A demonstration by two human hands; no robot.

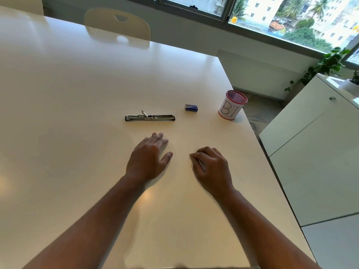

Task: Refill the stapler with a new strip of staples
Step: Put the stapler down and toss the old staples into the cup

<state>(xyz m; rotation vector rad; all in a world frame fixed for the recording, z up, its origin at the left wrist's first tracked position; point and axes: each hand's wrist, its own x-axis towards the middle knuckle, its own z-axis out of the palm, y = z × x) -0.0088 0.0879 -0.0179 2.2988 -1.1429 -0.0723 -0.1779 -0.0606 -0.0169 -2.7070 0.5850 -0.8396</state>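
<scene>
Pinching a thin strip (198,163), right hand (212,167) hides most.

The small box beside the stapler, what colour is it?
The small box is blue, seen in the head view.

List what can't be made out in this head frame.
- Right hand grip: curled fingers hide most of a thin strip; staples or not, too small to tell.
- Stapler magazine: too small to see whether loaded.
- Blue box: label unreadable.
- Mesh cup: lettering wraps out of sight.
</scene>
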